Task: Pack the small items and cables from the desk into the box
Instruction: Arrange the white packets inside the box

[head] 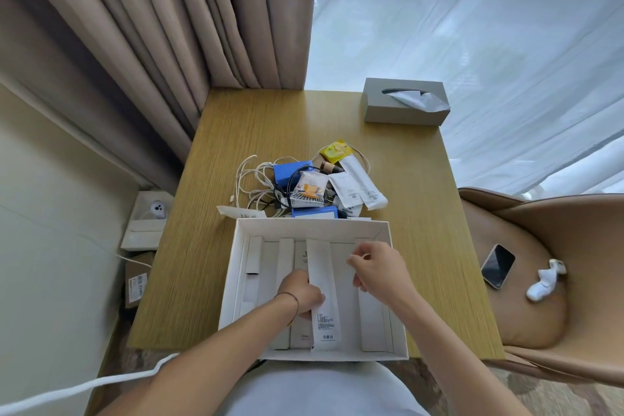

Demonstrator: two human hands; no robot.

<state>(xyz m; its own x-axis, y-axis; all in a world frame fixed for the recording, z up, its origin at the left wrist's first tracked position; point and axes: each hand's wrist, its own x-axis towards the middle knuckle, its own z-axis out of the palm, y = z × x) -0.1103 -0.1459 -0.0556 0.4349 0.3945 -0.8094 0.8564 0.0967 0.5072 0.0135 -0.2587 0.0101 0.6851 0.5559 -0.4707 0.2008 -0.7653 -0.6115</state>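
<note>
Open white cardboard box (312, 230) at the near edge of the wood-grain surface (256, 125), holding flat white packets. Left hand (302, 292) — fingers curled, grip on the long white paper sachet (322, 290) lying lengthwise in the box. Right hand (380, 268) above the box's right half, fingers loosely bent, holding nothing. Behind the box's far wall: tangled white cables (251, 179), two blue blocks — one (292, 170) matte, rectangular.

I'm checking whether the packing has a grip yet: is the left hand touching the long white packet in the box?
Touching. The head view shows the left hand with its fingers curled against the left edge of the long white packet inside the box.
</note>
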